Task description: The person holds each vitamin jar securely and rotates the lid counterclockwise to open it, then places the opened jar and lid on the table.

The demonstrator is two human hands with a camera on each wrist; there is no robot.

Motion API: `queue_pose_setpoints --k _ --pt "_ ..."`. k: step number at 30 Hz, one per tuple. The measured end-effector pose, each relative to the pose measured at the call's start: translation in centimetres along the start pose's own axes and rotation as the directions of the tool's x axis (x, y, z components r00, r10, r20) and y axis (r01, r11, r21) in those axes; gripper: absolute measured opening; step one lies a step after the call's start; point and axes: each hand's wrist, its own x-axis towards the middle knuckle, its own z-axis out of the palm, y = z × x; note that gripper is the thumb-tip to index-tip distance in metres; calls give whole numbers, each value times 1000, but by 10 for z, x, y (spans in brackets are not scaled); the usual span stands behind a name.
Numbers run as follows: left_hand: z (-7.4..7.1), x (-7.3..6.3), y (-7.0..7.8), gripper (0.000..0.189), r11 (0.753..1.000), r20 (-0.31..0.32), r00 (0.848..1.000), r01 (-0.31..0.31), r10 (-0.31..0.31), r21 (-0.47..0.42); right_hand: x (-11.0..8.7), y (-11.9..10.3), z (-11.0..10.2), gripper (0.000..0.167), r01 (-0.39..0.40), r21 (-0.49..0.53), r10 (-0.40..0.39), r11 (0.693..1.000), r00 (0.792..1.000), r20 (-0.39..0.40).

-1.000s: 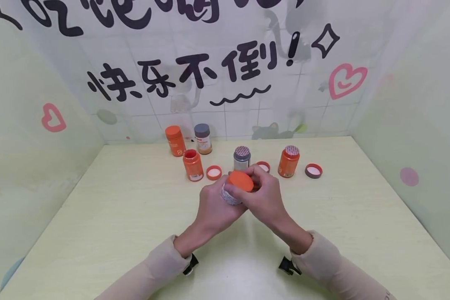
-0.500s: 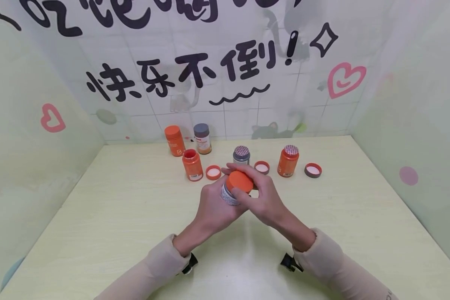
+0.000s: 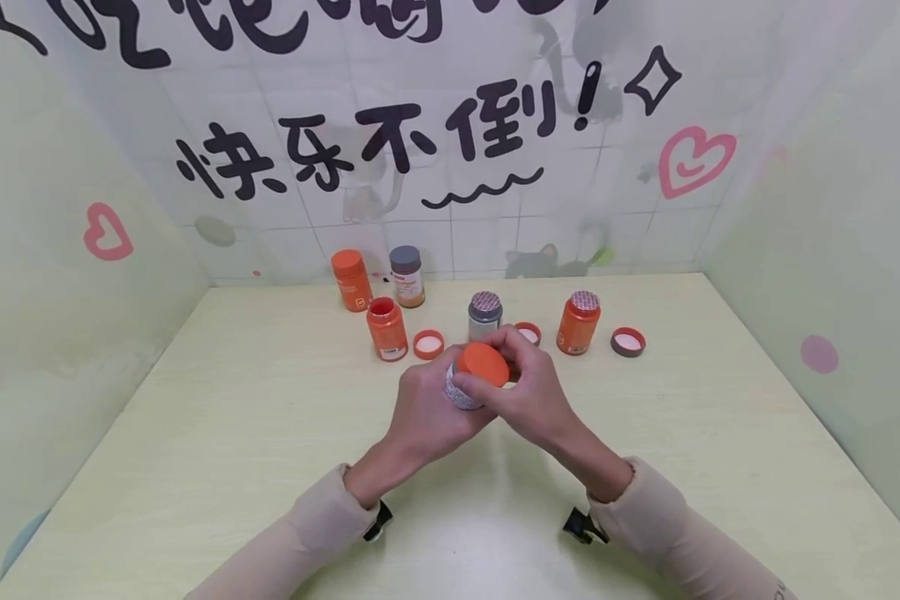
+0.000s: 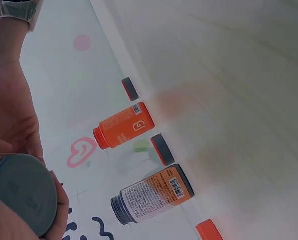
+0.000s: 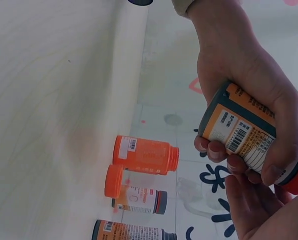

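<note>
Above the middle of the table, my left hand (image 3: 426,410) grips a grey pill bottle (image 5: 238,132) with an orange-and-white label. An orange cap (image 3: 485,363) sits on its top, tilted toward the head camera. With thumb and curled fingers, my right hand (image 3: 532,395) pinches the cap's sides. In the left wrist view the bottle's round grey base (image 4: 26,195) shows at lower left. Behind the hands stands another grey bottle (image 3: 485,317) with a patterned seal on its mouth, its lower part hidden.
An uncapped orange bottle (image 3: 387,330) and a sealed orange bottle (image 3: 578,323) stand left and right. Upturned caps lie near them, one orange (image 3: 428,344), one grey-rimmed (image 3: 627,342), one partly hidden. Capped orange (image 3: 352,280) and grey-topped (image 3: 407,277) bottles stand by the back wall.
Half a second ago my right fingers were stretched further over the cap's far side; now they are drawn back and curled at its right edge. The left hand and bottle have barely moved.
</note>
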Motion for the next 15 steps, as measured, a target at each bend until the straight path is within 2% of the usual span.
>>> queue_pose_setpoints --k 4,8,15 --pt "-2 1 0 45 1000 18 1000 8 -9 7 1 -2 -4 36 -3 -15 3 1000 1000 27" --pt "-3 2 1 46 1000 41 999 29 -29 10 3 -4 -12 36 18 -49 -13 999 996 91" --pt "-3 1 1 55 999 66 997 38 -40 36 6 -3 -21 45 59 -83 -37 995 969 242"
